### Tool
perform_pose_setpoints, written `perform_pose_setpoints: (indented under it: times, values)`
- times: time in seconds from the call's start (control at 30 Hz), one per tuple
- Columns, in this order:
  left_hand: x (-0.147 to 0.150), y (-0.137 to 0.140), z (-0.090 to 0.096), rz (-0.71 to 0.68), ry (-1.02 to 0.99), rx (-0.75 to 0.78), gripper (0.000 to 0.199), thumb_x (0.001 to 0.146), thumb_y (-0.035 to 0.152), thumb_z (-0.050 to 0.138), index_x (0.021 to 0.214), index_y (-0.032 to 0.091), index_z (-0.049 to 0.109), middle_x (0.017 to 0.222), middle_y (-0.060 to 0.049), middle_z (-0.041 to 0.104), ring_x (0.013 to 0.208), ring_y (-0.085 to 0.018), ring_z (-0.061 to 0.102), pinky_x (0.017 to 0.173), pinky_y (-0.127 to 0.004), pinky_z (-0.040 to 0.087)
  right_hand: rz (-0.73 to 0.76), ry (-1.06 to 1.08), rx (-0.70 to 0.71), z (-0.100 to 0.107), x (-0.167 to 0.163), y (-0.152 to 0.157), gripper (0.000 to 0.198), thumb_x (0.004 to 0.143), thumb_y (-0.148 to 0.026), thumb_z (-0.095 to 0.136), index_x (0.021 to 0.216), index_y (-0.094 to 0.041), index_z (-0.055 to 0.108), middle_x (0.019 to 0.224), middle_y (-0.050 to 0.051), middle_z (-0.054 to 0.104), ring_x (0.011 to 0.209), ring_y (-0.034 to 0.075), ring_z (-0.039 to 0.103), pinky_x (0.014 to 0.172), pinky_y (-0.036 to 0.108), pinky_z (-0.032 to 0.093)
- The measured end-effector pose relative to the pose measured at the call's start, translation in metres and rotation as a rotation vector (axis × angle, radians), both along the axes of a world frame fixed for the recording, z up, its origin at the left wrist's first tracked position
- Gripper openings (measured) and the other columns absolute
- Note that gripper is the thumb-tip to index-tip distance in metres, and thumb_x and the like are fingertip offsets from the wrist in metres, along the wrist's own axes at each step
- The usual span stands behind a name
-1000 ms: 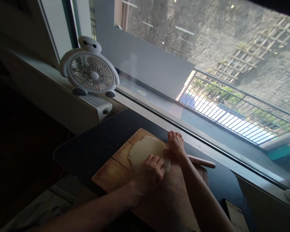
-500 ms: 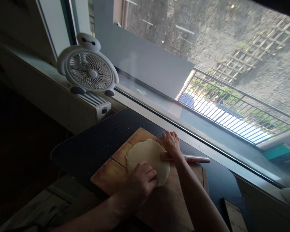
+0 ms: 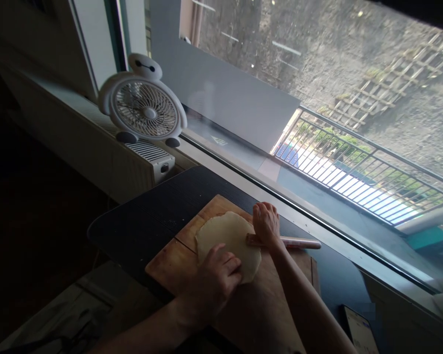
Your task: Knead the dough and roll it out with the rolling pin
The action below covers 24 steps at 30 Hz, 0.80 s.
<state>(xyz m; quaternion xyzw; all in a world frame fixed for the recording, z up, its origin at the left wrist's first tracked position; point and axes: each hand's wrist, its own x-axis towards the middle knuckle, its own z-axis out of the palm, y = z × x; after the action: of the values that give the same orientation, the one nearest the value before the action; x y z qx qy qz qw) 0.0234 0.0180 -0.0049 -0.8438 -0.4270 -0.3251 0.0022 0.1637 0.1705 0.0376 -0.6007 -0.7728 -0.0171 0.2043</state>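
A thin, pale, roundish dough sheet point(image 3: 217, 229) lies on the wooden board point(image 3: 166, 260). My left hand point(image 3: 221, 273) rests over its near edge, fingers bent and thumb tucked beside them; the fingertips are partly hidden against the dough. My right hand point(image 3: 267, 222) reaches across the wooden rolling pin point(image 3: 302, 243), its palm and wrist over the pin and its fingers curled beyond it. One end of the pin lies on the right part of the dough, while the other juts past the board.
The board stands on a dark table point(image 3: 129, 226) against a large window. A white character-shaped fan point(image 3: 149, 113) sits on the radiator point(image 3: 143, 172) at the back left. At the table's right edge lies a phone point(image 3: 360, 329). Outside is a railing point(image 3: 358, 162).
The view has shifted slightly, so the fan and board appear farther right. My left fingers have loosened and lifted a little. The fingers of my right hand are curled more, still over the pin.
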Motion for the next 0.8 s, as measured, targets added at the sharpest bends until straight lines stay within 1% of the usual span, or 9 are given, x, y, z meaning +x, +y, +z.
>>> perform_pose_setpoints:
  times: [0.1, 0.27, 0.33, 0.4, 0.47, 0.53, 0.6, 0.73, 0.8]
  values:
    - [-0.002, -0.003, 0.002, 0.011, 0.011, -0.012, 0.013, 0.087, 0.02, 0.051, 0.093, 0.023, 0.061, 0.094, 0.001, 0.062, 0.094, -0.016, 0.053, 0.105, -0.047, 0.021, -0.002, 0.013, -0.021, 0.003, -0.005, 0.004, 0.038, 0.095, -0.035, 0.026, 0.105, -0.023, 0.061, 0.116, 0.008, 0.058, 0.11, 0.023, 0.047, 0.09, 0.037, 0.037]
    - [-0.016, -0.01, 0.002, 0.017, -0.011, 0.032, 0.013, 0.086, 0.02, 0.052, 0.093, 0.023, 0.062, 0.093, 0.002, 0.064, 0.09, -0.015, 0.054, 0.103, -0.043, 0.023, 0.28, -0.086, -0.087, -0.012, 0.037, -0.07, 0.033, 0.094, -0.036, 0.031, 0.114, -0.029, 0.057, 0.126, 0.004, 0.052, 0.125, 0.023, 0.037, 0.097, 0.039, 0.034]
    - [-0.024, -0.012, 0.004, 0.006, -0.014, 0.051, 0.013, 0.086, 0.02, 0.053, 0.093, 0.024, 0.062, 0.093, 0.001, 0.064, 0.089, -0.014, 0.055, 0.104, -0.043, 0.023, 0.336, -0.113, -0.063, -0.015, 0.047, -0.082, 0.033, 0.094, -0.036, 0.034, 0.117, -0.028, 0.055, 0.129, 0.004, 0.05, 0.129, 0.022, 0.033, 0.101, 0.039, 0.031]
    - [-0.031, -0.012, 0.008, -0.008, -0.009, 0.059, 0.013, 0.086, 0.02, 0.053, 0.093, 0.024, 0.063, 0.091, 0.002, 0.065, 0.089, -0.013, 0.055, 0.104, -0.042, 0.024, 0.279, -0.085, -0.033, -0.013, 0.041, -0.069, 0.034, 0.095, -0.036, 0.031, 0.115, -0.027, 0.057, 0.128, 0.004, 0.051, 0.128, 0.023, 0.033, 0.1, 0.039, 0.031]
    - [-0.037, -0.012, 0.011, 0.005, -0.01, 0.038, 0.013, 0.086, 0.019, 0.052, 0.093, 0.024, 0.063, 0.089, 0.003, 0.065, 0.088, -0.013, 0.055, 0.103, -0.041, 0.025, 0.144, -0.024, -0.036, -0.009, 0.023, -0.038, 0.038, 0.096, -0.038, 0.027, 0.113, -0.026, 0.058, 0.124, 0.005, 0.053, 0.124, 0.023, 0.037, 0.097, 0.039, 0.032]
    - [-0.039, -0.012, 0.012, 0.061, -0.034, 0.004, 0.017, 0.087, 0.015, 0.049, 0.093, 0.024, 0.062, 0.088, 0.003, 0.064, 0.087, -0.013, 0.055, 0.103, -0.041, 0.026, 0.009, 0.023, -0.096, -0.005, 0.003, -0.003, 0.041, 0.096, -0.04, 0.024, 0.111, -0.023, 0.059, 0.12, 0.008, 0.055, 0.117, 0.025, 0.042, 0.093, 0.039, 0.035]
    - [-0.034, -0.012, 0.011, 0.146, -0.059, -0.036, 0.019, 0.086, 0.012, 0.048, 0.092, 0.024, 0.062, 0.09, 0.002, 0.064, 0.089, -0.014, 0.054, 0.102, -0.043, 0.027, -0.02, 0.034, -0.119, -0.002, -0.011, 0.023, 0.042, 0.095, -0.041, 0.025, 0.11, -0.021, 0.06, 0.119, 0.01, 0.056, 0.114, 0.026, 0.043, 0.092, 0.039, 0.035]
    - [-0.007, -0.004, 0.011, 0.222, 0.02, -0.089, 0.017, 0.079, 0.017, 0.058, 0.095, 0.021, 0.06, 0.103, -0.002, 0.061, 0.101, -0.021, 0.051, 0.102, -0.047, 0.029, -0.033, 0.045, -0.15, -0.005, -0.014, 0.039, 0.043, 0.095, -0.04, 0.026, 0.109, -0.019, 0.061, 0.115, 0.013, 0.058, 0.111, 0.025, 0.046, 0.09, 0.037, 0.035]
    - [0.01, 0.006, 0.013, 0.243, 0.073, -0.075, 0.013, 0.081, 0.015, 0.055, 0.092, 0.019, 0.06, 0.1, -0.004, 0.06, 0.101, -0.021, 0.051, 0.1, -0.048, 0.031, -0.046, 0.053, -0.164, -0.005, -0.009, 0.036, 0.047, 0.096, -0.038, 0.022, 0.109, -0.017, 0.062, 0.111, 0.013, 0.058, 0.11, 0.023, 0.047, 0.089, 0.034, 0.035]
